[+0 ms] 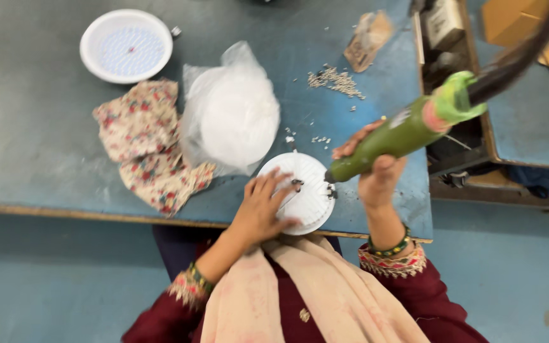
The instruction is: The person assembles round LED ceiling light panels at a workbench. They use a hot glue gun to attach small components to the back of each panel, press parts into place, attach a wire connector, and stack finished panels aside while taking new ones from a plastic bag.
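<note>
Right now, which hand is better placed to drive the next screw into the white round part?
The right hand, probably: it grips the green power screwdriver, tip at the white disc's edge. The left hand lies flat on the disc.

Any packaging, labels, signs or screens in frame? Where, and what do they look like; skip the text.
Clear plastic bag: bench centre, crumpled, holding a stack of white round discs.
Small brown packet: far end of the blue bench, flat and torn-looking, tan and grey, beside loose screws.
White label: small patch on the green power screwdriver held in the right hand.
Grey box with pale label: top right, in the side tray; blurred.
No signs or screens.
</note>
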